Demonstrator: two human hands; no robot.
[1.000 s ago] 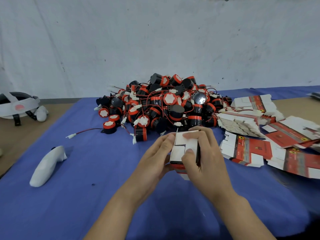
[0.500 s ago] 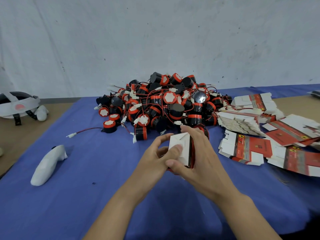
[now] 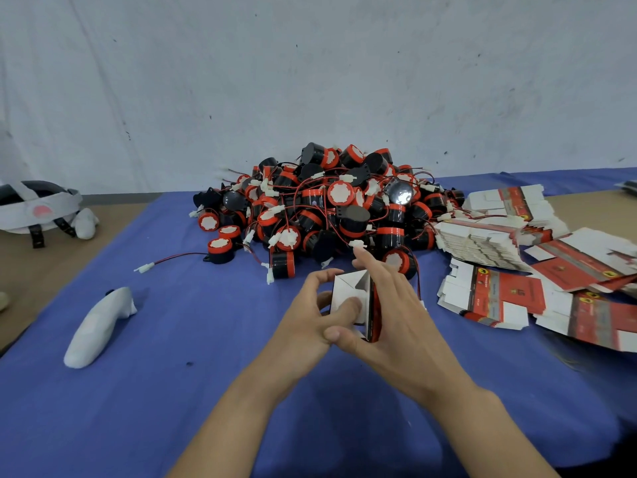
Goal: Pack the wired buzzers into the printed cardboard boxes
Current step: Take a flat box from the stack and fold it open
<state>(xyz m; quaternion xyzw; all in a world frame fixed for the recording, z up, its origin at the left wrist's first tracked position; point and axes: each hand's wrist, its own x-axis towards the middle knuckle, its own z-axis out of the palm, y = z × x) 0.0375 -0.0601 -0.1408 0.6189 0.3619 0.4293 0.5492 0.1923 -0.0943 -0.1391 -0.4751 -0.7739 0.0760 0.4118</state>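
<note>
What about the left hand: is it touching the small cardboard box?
Touching. The head view shows the left hand with fingers curled against the left edge of the cardboard box, its thumb pressed on the white end flap.

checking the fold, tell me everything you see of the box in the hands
The box is small printed cardboard, white on its end flaps, red and black along its right side. The flaps are partly folded in, leaving a triangular gap. Both hands hold it: the left hand at its left edge, thumb on a flap, the right hand around its right side.
</note>
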